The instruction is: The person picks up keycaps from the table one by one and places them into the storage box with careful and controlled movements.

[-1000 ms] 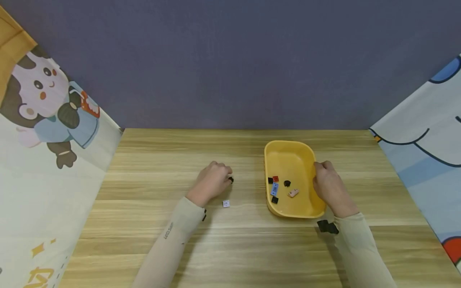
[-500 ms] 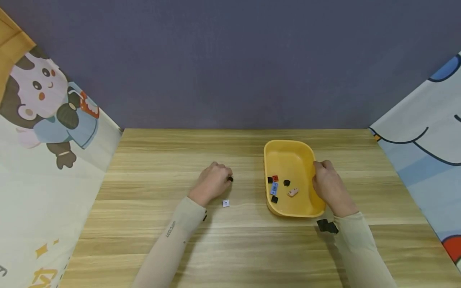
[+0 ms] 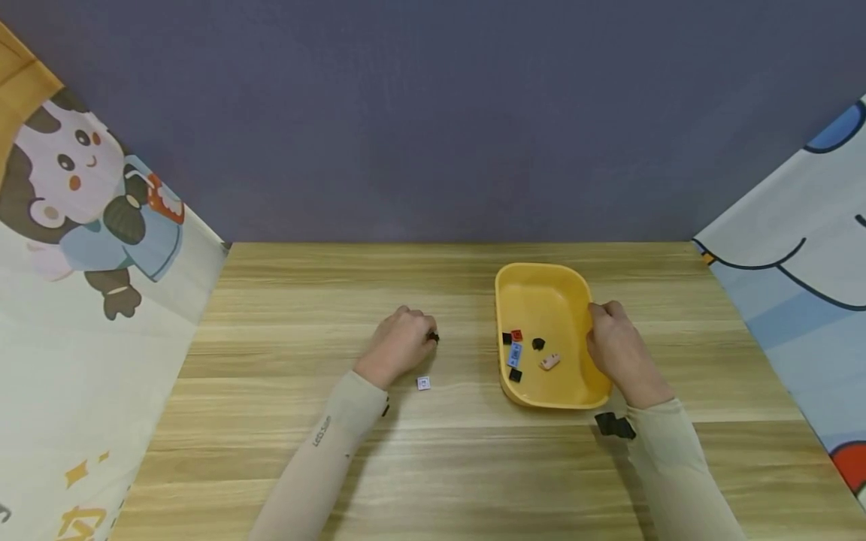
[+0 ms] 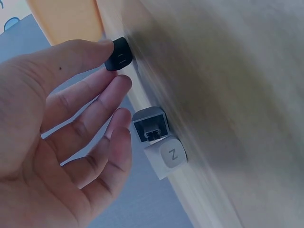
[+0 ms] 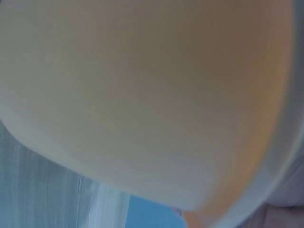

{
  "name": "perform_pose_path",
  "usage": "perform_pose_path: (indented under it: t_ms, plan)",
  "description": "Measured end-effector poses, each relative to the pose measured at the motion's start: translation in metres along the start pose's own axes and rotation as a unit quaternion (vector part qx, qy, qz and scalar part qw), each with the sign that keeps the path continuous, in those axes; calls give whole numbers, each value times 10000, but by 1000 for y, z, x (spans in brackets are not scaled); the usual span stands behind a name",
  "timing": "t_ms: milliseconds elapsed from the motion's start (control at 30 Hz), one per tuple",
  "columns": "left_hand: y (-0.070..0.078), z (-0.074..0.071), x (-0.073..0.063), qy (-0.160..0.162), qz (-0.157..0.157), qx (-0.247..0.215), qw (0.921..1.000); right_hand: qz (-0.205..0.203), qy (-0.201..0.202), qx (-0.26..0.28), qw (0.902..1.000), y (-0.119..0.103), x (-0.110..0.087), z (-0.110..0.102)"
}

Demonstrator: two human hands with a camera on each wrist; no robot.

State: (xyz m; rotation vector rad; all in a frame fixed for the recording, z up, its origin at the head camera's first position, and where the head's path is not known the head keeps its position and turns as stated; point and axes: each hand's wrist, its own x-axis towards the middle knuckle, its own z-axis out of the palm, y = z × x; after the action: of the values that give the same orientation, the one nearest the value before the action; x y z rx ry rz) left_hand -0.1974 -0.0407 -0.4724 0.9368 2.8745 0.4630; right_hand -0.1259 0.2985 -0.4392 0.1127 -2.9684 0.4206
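My left hand [image 3: 399,346] is low over the table, left of the yellow tray [image 3: 544,274]. In the left wrist view its thumb and index finger pinch a black keycap [image 4: 119,54] close to the wood. A keycap lying with its hollow side showing [image 4: 151,126] touches a white keycap marked Z [image 4: 172,154]; both sit beyond the curled lower fingers. The head view shows the white keycap nearer my body, while the hollow one is hidden there. My right hand [image 3: 617,349] grips the tray's right rim. The tray's blurred wall [image 5: 142,95] fills most of the right wrist view.
Inside the tray lie a red keycap [image 3: 517,336], a long blue keycap [image 3: 515,355], a pink keycap [image 3: 549,361] and several black keycaps [image 3: 538,343]. The wooden table [image 3: 433,481] meets a dark back wall [image 3: 433,120] and printed panels at both sides.
Hardly anything differs. The left hand has shifted very slightly while staying at the black keycap, and the white keycap appears slightly turned. The right hand and tray hold still.
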Motion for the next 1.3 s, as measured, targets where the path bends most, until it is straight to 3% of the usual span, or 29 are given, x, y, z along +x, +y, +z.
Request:
perform_pose_path:
  t_ms: [367,567,767,1000,1300]
  plan:
    - [3,-1,1,68,-71,97,9999,40,-28,-20,10000,0,0,0]
    - [7,-2,3,215,-272,273,9990,112,-94,15,9999,0,0,-1]
    - [10,-2,5,150,-451,525,9975,251,-236,12,9994,-2,1,-2]
    - [11,1,7,305,-437,600,9968,247,-223,23,9994,-2,1,-1]
    - [17,-5,9,756,-194,477,9958,141,-174,-9,9997,-1,1,-2]
